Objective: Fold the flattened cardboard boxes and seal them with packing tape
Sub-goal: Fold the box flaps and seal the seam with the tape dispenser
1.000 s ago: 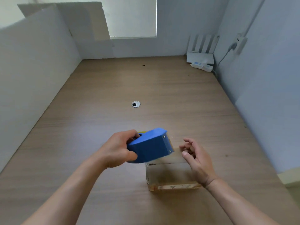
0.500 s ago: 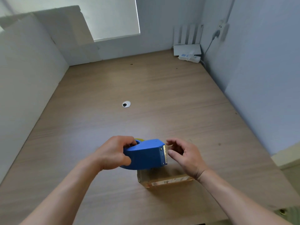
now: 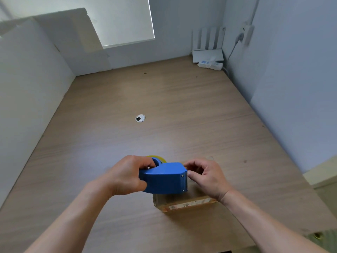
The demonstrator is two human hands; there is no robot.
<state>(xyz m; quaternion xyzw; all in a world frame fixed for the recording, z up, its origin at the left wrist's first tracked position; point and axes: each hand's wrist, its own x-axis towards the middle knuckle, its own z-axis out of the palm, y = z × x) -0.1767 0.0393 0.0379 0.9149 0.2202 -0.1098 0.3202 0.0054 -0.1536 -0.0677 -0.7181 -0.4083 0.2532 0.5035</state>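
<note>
Cardboard box [image 3: 184,203] beneath blue tape dispenser [image 3: 164,178]

Nearest on the wooden table [image 3: 164,99] sat the box. Just above it, the left hand [image 3: 125,175] gripped the dispenser; the right hand [image 3: 206,175] curled at its cutter end, hold unclear. Beyond lay a cable grommet [image 3: 140,118]

A wooden table [image 3: 182,99] carries everything. Just below the left hand's [image 3: 125,175] grip on the dispenser [image 3: 164,178], slightly to its right, a box [image 3: 184,204] sits on the wood. Beyond the grip, well apart, a round grommet [image 3: 140,118] is set in the top. Far beyond, to the right, a router [image 3: 207,55] and a power strip [image 3: 210,64] lie in the corner.
</note>
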